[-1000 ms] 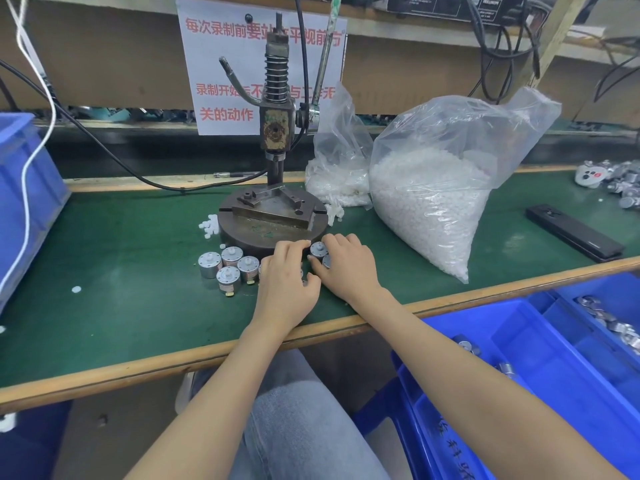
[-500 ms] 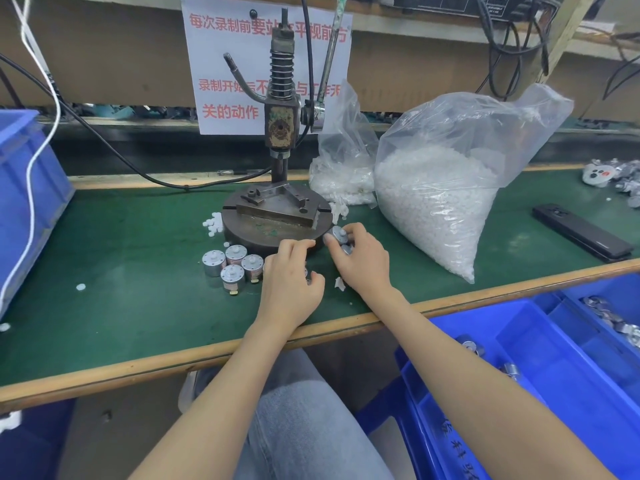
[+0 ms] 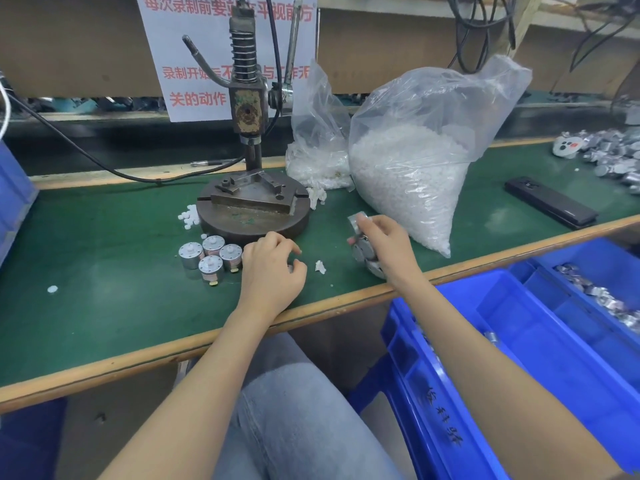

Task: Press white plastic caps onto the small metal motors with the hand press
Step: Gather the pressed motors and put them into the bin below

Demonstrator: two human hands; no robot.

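At mid-frame the right hand [image 3: 388, 251] grips several small metal motors [image 3: 363, 251] over the green tabletop [image 3: 104, 289], right of the hand press [image 3: 247, 109], while the left hand [image 3: 272, 271] lies curled beside four capped motors [image 3: 211, 256].

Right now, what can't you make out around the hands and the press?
- Under the left hand, head view: its curled fingers cover whatever lies there.
- The held motors in the right hand, head view: motion blur hides how many there are and whether they are capped.
- The hand press, head view: its top and lever end are cut off by the upper edge.
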